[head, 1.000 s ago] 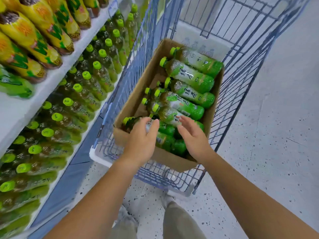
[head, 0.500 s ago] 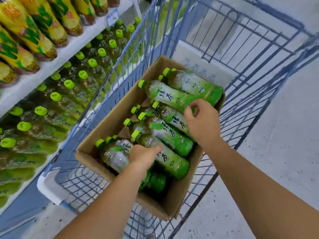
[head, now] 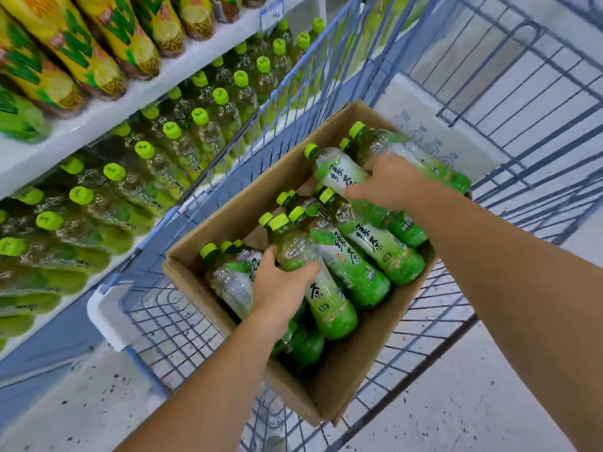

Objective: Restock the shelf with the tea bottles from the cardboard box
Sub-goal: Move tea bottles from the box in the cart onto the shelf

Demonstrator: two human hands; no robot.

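An open cardboard box [head: 346, 380] sits in a blue wire cart and holds several green-capped tea bottles lying on their sides. My left hand [head: 280, 285] is wrapped around one tea bottle [head: 326, 298] near the box's front. My right hand [head: 391, 181] grips another tea bottle [head: 332, 171] toward the far end, its cap pointing left. The shelf [head: 107, 112] on the left carries rows of the same green tea bottles [head: 182, 132] standing upright on its lower level.
The blue wire cart [head: 182, 321] stands right beside the shelf, its side panel between box and shelf. Yellow-labelled bottles [head: 81, 44] fill the upper shelf. A white printed carton [head: 421, 125] lies behind the box. Speckled floor lies to the right and below.
My right hand has closed around a bottle at the far end of the box. My left hand has tightened on a bottle near the front. The view has moved closer to the box.
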